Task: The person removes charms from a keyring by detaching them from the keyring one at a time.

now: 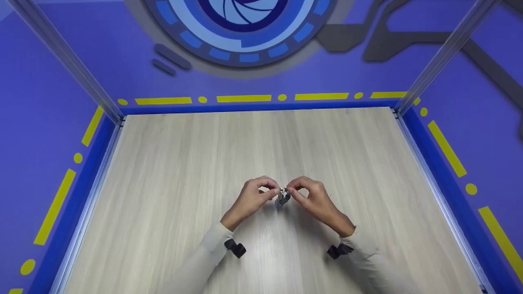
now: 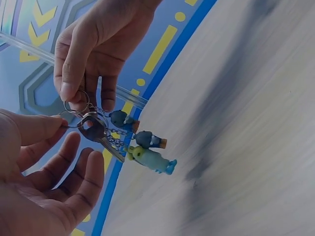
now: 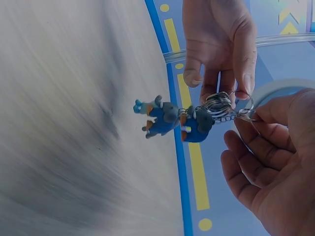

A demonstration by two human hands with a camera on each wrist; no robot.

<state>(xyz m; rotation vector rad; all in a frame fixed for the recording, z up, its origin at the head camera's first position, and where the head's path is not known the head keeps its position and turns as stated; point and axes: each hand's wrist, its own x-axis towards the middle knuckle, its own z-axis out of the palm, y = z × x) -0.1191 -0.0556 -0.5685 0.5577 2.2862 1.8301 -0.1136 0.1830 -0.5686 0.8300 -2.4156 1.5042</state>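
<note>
In the head view, my left hand [image 1: 253, 197] and right hand [image 1: 318, 201] meet above the table, with a small bunch of keychains [image 1: 282, 199] hanging between them. My left hand's thumb and forefinger pinch a thin metal ring, its other fingers loosely bent in the left wrist view. Opposite, my right hand [image 3: 290, 142] pinches a joined split ring [image 3: 246, 104]. A metal key [image 2: 92, 129] hangs from the rings. Below, short chains carry grey-and-blue figurines [image 3: 198, 127] and a yellow-green and light-blue figurine [image 2: 152, 160]. Several coiled rings [image 3: 218, 104] cluster beside the right wrist view's figurines.
The wood-grain tabletop [image 1: 184, 163] spreads beneath both hands. Blue panels with yellow markings [image 1: 244, 98] and metal frame posts [image 1: 71, 61] enclose its back and sides. Small black devices [image 1: 235, 248] sit at both wrists.
</note>
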